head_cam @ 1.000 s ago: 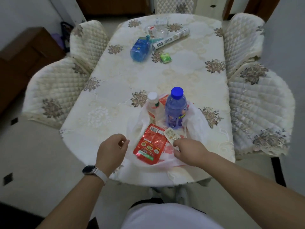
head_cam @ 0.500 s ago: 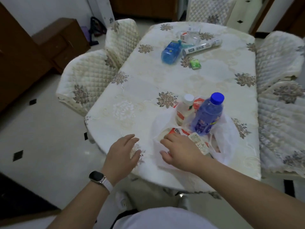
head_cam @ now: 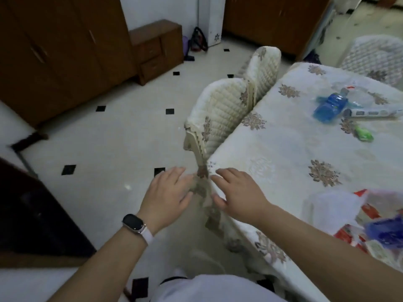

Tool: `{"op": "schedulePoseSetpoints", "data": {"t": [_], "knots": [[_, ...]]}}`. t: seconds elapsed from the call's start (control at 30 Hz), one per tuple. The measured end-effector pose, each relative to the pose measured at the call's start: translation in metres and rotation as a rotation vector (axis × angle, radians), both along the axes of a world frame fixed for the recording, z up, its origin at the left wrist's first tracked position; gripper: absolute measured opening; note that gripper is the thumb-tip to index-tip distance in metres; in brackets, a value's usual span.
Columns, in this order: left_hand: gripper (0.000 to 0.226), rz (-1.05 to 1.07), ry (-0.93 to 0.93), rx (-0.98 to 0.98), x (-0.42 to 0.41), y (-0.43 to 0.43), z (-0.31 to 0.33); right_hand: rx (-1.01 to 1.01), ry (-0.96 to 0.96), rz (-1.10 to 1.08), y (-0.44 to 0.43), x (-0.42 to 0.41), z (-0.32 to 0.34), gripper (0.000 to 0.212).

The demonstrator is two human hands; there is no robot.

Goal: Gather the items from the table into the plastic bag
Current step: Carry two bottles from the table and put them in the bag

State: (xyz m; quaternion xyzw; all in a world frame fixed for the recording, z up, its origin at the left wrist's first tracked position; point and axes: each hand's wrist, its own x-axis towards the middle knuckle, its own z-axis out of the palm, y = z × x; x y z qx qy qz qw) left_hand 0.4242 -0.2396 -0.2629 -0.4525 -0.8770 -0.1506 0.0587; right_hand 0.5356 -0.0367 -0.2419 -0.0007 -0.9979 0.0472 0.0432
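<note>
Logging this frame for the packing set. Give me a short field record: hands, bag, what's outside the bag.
left hand: open, holds nothing, just off the table's near corner
right hand: open, holds nothing, at that corner; contact with the cloth unclear
plastic bag: on the table, right edge of view, blurred
in bag: blue bottle, red packets
outside bag, far end: blue container, white tube, green packet
watch: left wrist

Dim indoor light, motion blur, seemingly wide-angle warp
</note>
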Motion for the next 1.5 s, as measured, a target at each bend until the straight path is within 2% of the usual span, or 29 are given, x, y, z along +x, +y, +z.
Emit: {"op": "schedulePoseSetpoints", "data": {"t": [0.27,0.47,0.63,0.77,0.97,1.2,1.5], "knots": [[0.045,0.132,0.019,-0.050,-0.083,-0.064,0.013,0.036,0.027,0.096,-0.055,-0.106,0.009,0.049],[0.045,0.195,0.020,-0.042,-0.144,-0.085,0.011,0.039,0.016,0.140,-0.064,-0.188,0.000,0.051],[0.045,0.245,0.023,-0.070,-0.229,-0.094,0.000,0.028,0.033,0.167,-0.061,-0.283,-0.012,0.051],[0.046,0.253,0.006,-0.118,-0.307,-0.081,0.003,0.005,0.017,0.151,-0.047,-0.362,-0.018,0.053],[0.047,0.203,0.039,-0.157,-0.430,-0.039,0.029,-0.028,0.098,0.122,-0.007,-0.470,-0.007,0.051],[0.047,0.162,0.086,-0.148,-0.527,-0.008,0.041,-0.013,0.146,0.092,0.020,-0.558,0.009,0.050],[0.044,-0.006,0.129,-0.005,-0.686,0.050,0.026,0.068,0.200,-0.066,0.055,-0.682,0.002,0.049]]}}
